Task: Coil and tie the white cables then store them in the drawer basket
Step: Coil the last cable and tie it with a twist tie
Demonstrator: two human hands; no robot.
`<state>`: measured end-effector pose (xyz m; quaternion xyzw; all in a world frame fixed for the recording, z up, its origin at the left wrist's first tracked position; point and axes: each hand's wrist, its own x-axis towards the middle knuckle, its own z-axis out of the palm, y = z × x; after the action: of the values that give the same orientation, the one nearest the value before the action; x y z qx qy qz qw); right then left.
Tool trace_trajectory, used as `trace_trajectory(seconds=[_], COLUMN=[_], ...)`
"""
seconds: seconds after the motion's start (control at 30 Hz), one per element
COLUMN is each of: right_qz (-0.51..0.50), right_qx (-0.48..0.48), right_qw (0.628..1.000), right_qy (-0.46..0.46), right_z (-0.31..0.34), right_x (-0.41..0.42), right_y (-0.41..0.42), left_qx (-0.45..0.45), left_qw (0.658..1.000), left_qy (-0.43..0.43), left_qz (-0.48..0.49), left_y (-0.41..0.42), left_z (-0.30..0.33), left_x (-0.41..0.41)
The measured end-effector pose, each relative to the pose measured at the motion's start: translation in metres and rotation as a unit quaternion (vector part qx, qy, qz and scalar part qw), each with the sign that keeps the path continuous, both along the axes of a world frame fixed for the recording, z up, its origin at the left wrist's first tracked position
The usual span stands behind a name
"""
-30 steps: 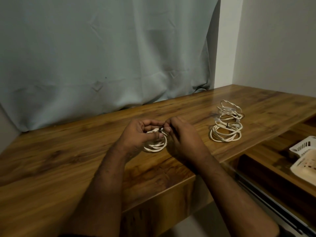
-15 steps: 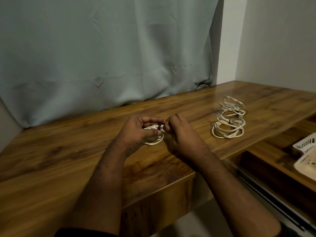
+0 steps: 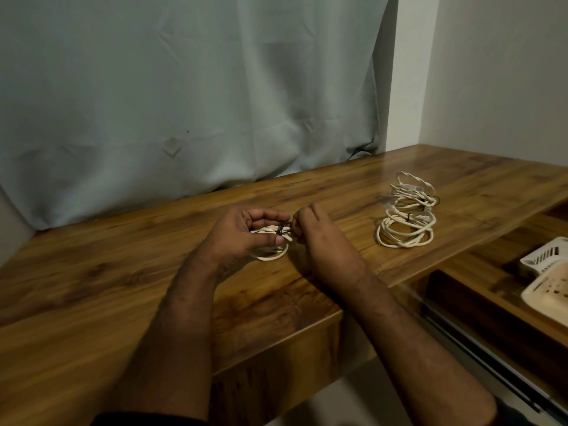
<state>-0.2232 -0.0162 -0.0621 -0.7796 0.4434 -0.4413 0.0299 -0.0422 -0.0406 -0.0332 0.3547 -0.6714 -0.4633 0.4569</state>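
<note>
Head view, looking forward and down at two bare forearms reaching over a wooden surface [image 3: 123, 272].

The left hand [image 3: 242, 238] holds a small white coil [image 3: 270, 249] just above or on the surface, near its front edge. The fingers [image 3: 267, 215] curl over the top of the coil and the thumb presses along its near side, so the hand grips the coil. A thin dark tie [image 3: 280, 230] wraps around the coil's strands at the top, between the two hands.

The right hand [image 3: 319, 244] is just beside the left, knuckles up. Its fingertips are curled in against the tie end of the coil and seem to pinch there; the exact contact is hidden behind the hand.

To the right, well apart from the hands, a stack [image 3: 407, 216] of white coiled cables rests on the surface. The loops lie one on another, and a dark tie shows around the middle of the stack.

Farther right and lower, an open drawer [image 3: 479, 272] of the same wood juts out from under the surface. Inside it at the frame's right edge sit two plastic baskets: a white slotted basket [image 3: 544, 256] behind, and a cream basket [image 3: 550, 292] in front, touching or overlapping it.

Behind the surface hangs a pale blue-grey curtain [image 3: 184, 87], its hem resting on the back edge. A plain wall [image 3: 498, 72] meets it at the right corner.
</note>
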Motion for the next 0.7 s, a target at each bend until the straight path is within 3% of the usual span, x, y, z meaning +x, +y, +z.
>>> trace_trajectory(seconds=[0.57, 0.7], right_qz=[-0.042, -0.059], right_qx=[-0.024, -0.037], right_qw=[0.998, 0.997], right_qy=[0.036, 0.018], right_z=[0.0022, 0.0041], right_x=[0.0028, 0.0020], right_y=[0.0041, 0.0046], left_qx=[-0.031, -0.039], left_qw=[0.999, 0.999], left_qy=[-0.028, -0.002], left_qz=[0.011, 0.020], left_y=[-0.0030, -0.0039], left_z=[0.0016, 0.0020], left_x=[-0.0022, -0.0035])
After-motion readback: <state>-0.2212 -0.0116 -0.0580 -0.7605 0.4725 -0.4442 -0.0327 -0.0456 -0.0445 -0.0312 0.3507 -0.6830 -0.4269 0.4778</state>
